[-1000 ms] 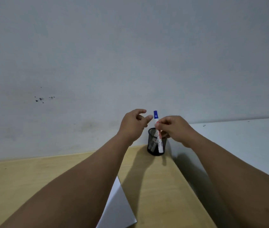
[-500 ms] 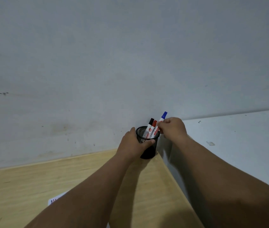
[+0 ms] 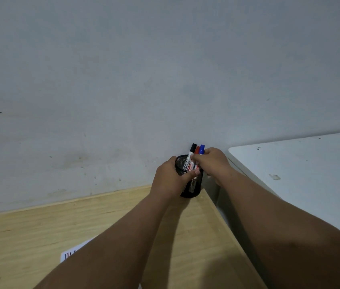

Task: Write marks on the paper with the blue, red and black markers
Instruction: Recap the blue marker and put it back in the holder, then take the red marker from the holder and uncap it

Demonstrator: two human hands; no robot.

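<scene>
Blue marker (image 3: pixel 201 149), red marker (image 3: pixel 197 150), black marker (image 3: pixel 192 150): upright in black mesh cup (image 3: pixel 192 189), caps up, tilted slightly right. Cup at far right corner of wood desk (image 3: pixel 40 232), by wall (image 3: pixel 123 80). Left hand (image 3: pixel 170 180) wraps cup. Right hand (image 3: pixel 211 161) pinches blue marker, hiding barrel. Paper (image 3: pixel 71 253) near left w/ marks, mostly behind forearm. White table (image 3: pixel 300 174) right.

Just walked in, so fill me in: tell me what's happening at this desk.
A person is at a wooden desk. The left hand grips a black mesh pen cup. The right hand is at the blue marker, which stands in the cup with the red marker and black marker. The paper already shows marks.
</scene>
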